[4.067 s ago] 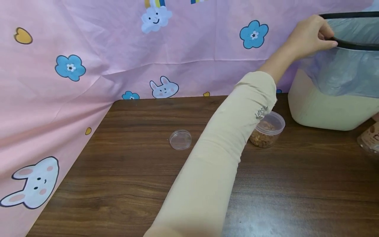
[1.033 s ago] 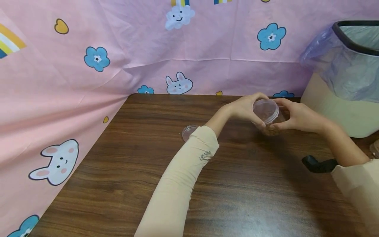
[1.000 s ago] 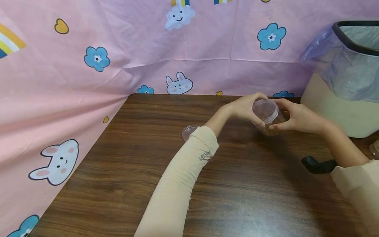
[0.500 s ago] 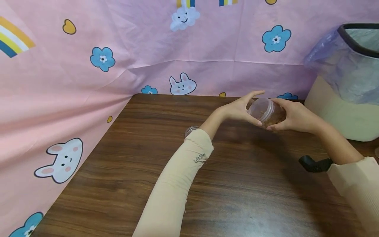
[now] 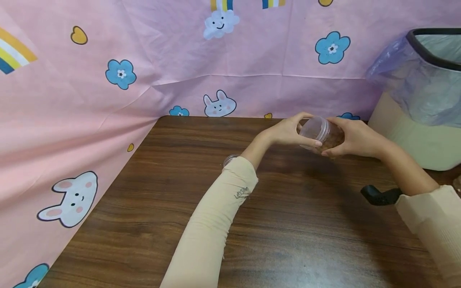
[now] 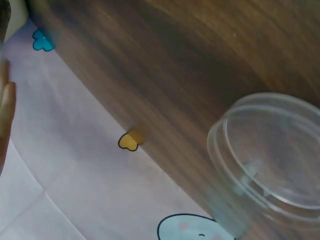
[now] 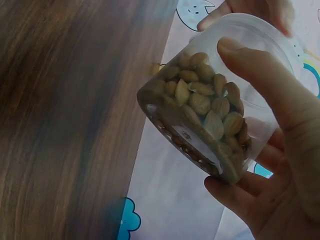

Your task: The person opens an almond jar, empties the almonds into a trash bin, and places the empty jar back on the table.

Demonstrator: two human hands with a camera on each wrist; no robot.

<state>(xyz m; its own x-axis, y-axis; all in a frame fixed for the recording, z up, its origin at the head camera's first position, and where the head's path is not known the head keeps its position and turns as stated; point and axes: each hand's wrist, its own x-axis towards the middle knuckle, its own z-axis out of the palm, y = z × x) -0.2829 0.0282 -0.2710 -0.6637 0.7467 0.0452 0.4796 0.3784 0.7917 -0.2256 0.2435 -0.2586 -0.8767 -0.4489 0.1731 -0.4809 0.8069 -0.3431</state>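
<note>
A clear plastic jar of almonds is held tilted above the table, its frosted round end toward the left. My right hand grips the body from the right; in the right wrist view the thumb lies along the wall and fingers curl beneath. Almonds have gathered toward the jar's base. My left hand holds the frosted end between thumb and fingers. Fingers of the left hand also show at that end in the right wrist view. A shallow clear round lid lies on the table, partly hidden by the left sleeve in the head view.
A pale bin with a bluish plastic liner and black rim stands at the back right. Under the right forearm is a black angled object. A patterned pink cloth hangs behind the wooden table.
The left hand has left the bin's rim and come to the jar, and the right hand has joined it. The jar has been lifted and tipped leftward; the left fingers have closed around its frosted end.
</note>
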